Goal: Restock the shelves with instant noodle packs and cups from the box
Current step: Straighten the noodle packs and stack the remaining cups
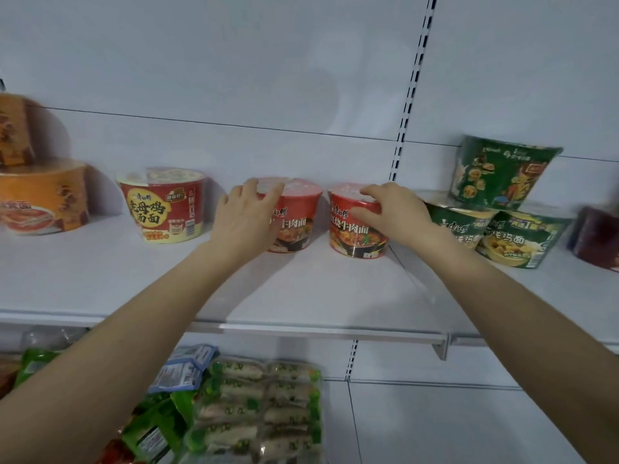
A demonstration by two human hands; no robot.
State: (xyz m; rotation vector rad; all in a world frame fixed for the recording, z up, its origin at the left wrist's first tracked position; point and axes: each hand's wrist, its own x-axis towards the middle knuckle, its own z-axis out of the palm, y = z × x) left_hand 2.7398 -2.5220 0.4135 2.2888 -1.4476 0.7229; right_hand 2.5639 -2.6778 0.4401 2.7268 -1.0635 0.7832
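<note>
Two red beef-noodle cups stand side by side at the back of a white shelf [301, 296]. My left hand [246, 217] grips the left red cup [296, 216], fingers over its lid and left side. My right hand [395, 214] grips the right red cup [351, 229], fingers curled over its lid and thumb on its front. Both cups rest on the shelf board. The box is out of sight.
A red-and-yellow chicken-noodle cup [164, 204] stands left of my hands, orange cups [43, 195] farther left. Three green cups [502, 202] are stacked in a pyramid on the right, beside a dark red cup [596, 239]. Green noodle packs [258, 406] lie on the lower shelf.
</note>
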